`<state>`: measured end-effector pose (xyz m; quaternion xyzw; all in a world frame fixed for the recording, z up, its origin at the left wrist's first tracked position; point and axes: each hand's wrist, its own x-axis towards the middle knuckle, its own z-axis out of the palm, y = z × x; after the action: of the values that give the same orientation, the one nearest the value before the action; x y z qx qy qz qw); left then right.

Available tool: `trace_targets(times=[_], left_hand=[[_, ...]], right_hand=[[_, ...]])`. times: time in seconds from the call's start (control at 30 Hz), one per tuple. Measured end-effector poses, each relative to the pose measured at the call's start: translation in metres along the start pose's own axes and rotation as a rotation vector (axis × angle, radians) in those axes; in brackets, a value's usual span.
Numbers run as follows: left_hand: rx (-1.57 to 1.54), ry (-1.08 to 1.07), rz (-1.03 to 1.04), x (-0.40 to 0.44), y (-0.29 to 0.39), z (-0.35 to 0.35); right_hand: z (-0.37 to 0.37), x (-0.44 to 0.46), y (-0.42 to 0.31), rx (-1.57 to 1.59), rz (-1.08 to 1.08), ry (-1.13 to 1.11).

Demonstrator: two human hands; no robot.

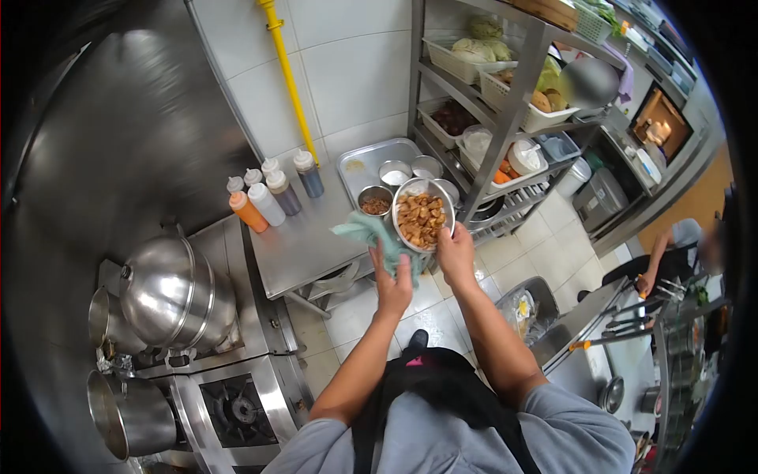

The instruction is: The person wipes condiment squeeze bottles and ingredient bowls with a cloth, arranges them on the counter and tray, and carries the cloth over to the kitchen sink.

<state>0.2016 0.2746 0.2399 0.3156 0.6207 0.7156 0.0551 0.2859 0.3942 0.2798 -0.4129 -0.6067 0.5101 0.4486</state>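
A round metal bowl (452, 207) filled with browned, diced chunks of food (421, 220) is tilted toward me in front of the steel table. My right hand (455, 254) grips its near right rim, thumb on the edge. A pale green cloth (371, 229) is bunched in my left hand (392, 278), close against the bowl's lower left side; part of the fingers is hidden by the cloth. Just beyond the bowl, a small metal bowl of brown minced food (375, 205) and a metal bowl of white powder (394, 171) stand by a metal tray (347, 162).
Several squeeze bottles (267, 204) line the steel table (316, 245). To the left are a domed steamer (166, 288), a stockpot (138, 415) and a gas burner (243, 408). A shelf rack (517, 103) with vegetable baskets stands right, above a grey bin (541, 296). Another person (671, 249) works far right.
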Motion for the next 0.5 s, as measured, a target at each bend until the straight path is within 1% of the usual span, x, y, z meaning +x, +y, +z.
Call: trace_targets(times=[0.03,0.07,0.1,0.13,0.17,0.2,0.23,0.27,0.3,0.33,0.37,0.43,0.5], left_hand=[[0.47,0.069,0.298,0.005,-0.002,0.01],[0.372,0.121,0.32,0.011,-0.03,0.015],[0.376,0.13,0.33,0.021,-0.029,0.019],[0.169,0.139,0.246,0.029,-0.029,0.024],[-0.037,0.141,0.157,0.034,-0.027,0.03],[-0.177,0.22,0.049,0.036,-0.018,0.037],[-0.175,0.22,0.05,0.036,-0.025,0.045],[-0.234,0.3,-0.15,0.041,-0.026,0.051],[-0.294,0.377,-0.349,0.046,-0.027,0.057],[-0.68,0.389,-0.609,0.042,-0.026,0.065],[-0.68,0.389,-0.601,0.042,-0.017,0.066],[-1.132,0.088,-0.602,0.04,-0.007,0.067],[-1.147,0.081,-0.578,0.057,0.003,0.074]], right_hand=[[0.006,0.002,0.0,0.008,-0.002,-0.014],[0.011,0.007,-0.001,-0.075,-0.051,-0.017],[0.016,0.013,-0.01,-0.157,-0.105,-0.014],[0.017,0.018,-0.017,-0.089,-0.008,-0.048],[0.019,0.022,-0.03,-0.085,-0.007,-0.047],[0.019,0.026,-0.043,-0.147,-0.046,-0.045],[0.02,0.031,-0.049,-0.209,-0.085,-0.044],[0.022,0.04,-0.048,-0.225,-0.161,-0.017],[0.023,0.047,-0.048,-0.218,-0.166,-0.016],[0.024,0.054,-0.047,-0.142,-0.12,-0.005],[0.025,0.061,-0.048,-0.066,-0.075,0.005],[0.023,0.069,-0.043,-0.081,-0.121,-0.004],[0.023,0.072,-0.041,-0.098,-0.159,-0.026]])
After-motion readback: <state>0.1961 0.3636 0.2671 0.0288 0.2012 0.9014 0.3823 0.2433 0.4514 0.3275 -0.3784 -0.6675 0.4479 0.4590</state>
